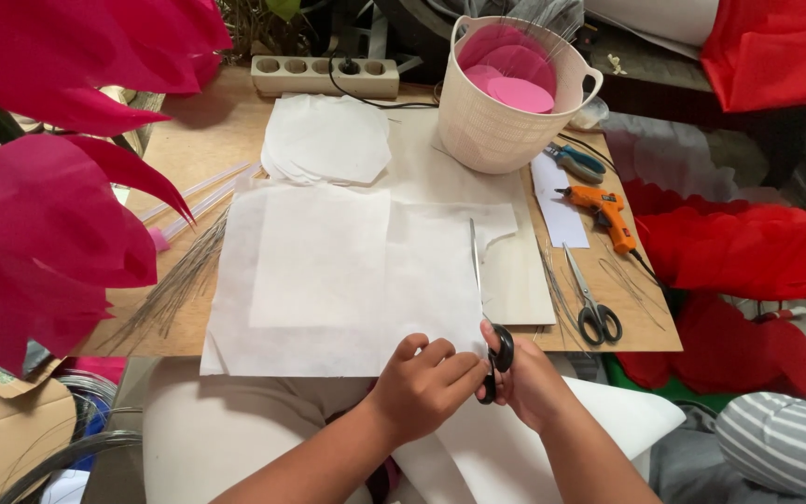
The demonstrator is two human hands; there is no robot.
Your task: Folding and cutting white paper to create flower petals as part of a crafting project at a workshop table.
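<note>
My right hand (pixel 534 385) grips the black handles of long scissors (pixel 479 280), whose blades run up along the right edge of a large white sheet (pixel 328 280). My left hand (pixel 422 385) pinches the near edge of that sheet, right beside the scissor handles. A smaller white square lies on top of the sheet. More white sheet hangs over the table's front edge onto my lap.
On the wooden table (pixel 207 140): a stack of cut white shapes (pixel 326 138), a cream basket (pixel 506 121) holding pink discs, an orange glue gun (pixel 604 213), a second pair of scissors (pixel 591 299), thin wires (pixel 174 280), a power strip (pixel 324 75). Big pink paper petals (pixel 39 187) fill the left.
</note>
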